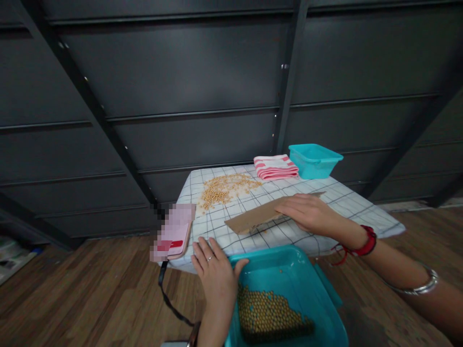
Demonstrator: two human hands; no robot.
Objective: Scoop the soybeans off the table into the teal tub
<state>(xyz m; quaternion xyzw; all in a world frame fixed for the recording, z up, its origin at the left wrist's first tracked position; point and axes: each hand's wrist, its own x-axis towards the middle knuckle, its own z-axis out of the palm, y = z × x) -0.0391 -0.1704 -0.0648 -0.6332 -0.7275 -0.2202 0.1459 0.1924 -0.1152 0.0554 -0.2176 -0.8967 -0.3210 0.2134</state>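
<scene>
My left hand grips the left rim of a teal plastic tub held at the table's near edge; the tub has a heap of yellow beans in it. My right hand lies flat, fingers stretched, on a strip of brown cardboard resting on the checked tablecloth. A loose pile of yellow beans is spread on the cloth at the far left, beyond the cardboard.
A second teal tub and a folded pink-striped towel sit at the table's far edge. A pink phone with a black cable hangs over the near left corner. Dark metal wall panels stand behind; wooden floor surrounds the table.
</scene>
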